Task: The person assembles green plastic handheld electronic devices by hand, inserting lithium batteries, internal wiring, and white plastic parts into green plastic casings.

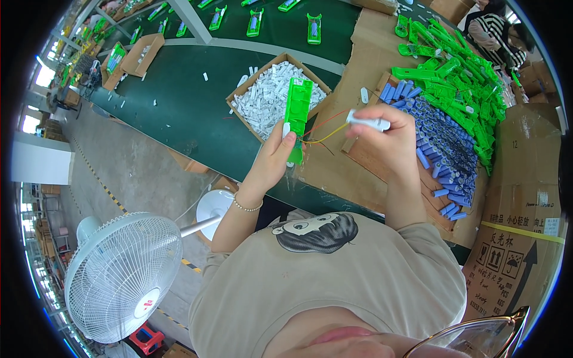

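Observation:
My left hand point(273, 156) is closed around the lower part of a long green plastic casing point(298, 98), tilted slightly, with its moulded compartments showing. Thin red, yellow and dark wires point(330, 137) stick out of the casing toward the right. Between the fingers of my right hand point(393, 132) is a small white plastic part point(371, 123), its pale end close to the tips of the wires. Whether the yellow wire joins that part I cannot tell. Both hands are raised over the bench, a short distance apart.
An open carton point(236, 98) of small white parts stands behind my left hand. At the right lie blue cylindrical battery cells point(439, 140) and a heap of green casings point(471, 89). A white fan point(122, 274) stands at left; tall cardboard boxes point(519, 179) at right.

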A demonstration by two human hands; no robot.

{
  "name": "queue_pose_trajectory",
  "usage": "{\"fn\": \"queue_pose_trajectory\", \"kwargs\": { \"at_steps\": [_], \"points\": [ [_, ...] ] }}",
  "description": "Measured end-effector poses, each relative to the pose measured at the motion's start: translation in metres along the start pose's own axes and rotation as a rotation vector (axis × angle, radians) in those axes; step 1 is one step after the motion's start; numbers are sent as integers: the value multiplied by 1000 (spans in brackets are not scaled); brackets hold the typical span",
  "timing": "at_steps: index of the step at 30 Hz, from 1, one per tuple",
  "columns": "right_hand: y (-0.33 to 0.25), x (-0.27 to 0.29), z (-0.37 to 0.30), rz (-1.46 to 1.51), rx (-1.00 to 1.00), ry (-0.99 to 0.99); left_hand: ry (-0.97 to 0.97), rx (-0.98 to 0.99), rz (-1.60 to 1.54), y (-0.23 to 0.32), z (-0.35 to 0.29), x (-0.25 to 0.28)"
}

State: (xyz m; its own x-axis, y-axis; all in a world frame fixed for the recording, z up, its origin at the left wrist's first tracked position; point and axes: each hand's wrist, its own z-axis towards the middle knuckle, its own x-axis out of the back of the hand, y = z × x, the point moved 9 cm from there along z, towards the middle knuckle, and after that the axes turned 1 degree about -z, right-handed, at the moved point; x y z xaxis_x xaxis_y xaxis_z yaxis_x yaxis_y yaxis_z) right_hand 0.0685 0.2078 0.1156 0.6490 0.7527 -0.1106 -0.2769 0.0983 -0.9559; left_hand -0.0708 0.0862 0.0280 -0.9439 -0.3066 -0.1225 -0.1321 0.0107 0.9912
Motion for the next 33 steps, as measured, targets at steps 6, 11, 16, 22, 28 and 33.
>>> {"fn": "queue_pose_trajectory", "kwargs": {
  "at_steps": [6, 11, 16, 22, 28, 33],
  "points": [
    [14, 6, 10, 139, -84, 232, -77, 22, -135, -4, -4, -17],
    [53, -22, 6, 393, -365, 40, -69, -24, -87, 2, -5, -29],
    [68, -13, 10, 354, -438, 4, -87, -77, 138, 5, -7, -30],
    [57, -9, 9, 299, -370, 82, -123, -10, 179, -4, -10, -35],
    [56, 3, 15, -4, -272, 133, -168, 77, -138, -21, -14, -49],
    [62, 10, 15, -107, -216, 171, -132, 90, -285, -23, -14, -47]
  ]
}}
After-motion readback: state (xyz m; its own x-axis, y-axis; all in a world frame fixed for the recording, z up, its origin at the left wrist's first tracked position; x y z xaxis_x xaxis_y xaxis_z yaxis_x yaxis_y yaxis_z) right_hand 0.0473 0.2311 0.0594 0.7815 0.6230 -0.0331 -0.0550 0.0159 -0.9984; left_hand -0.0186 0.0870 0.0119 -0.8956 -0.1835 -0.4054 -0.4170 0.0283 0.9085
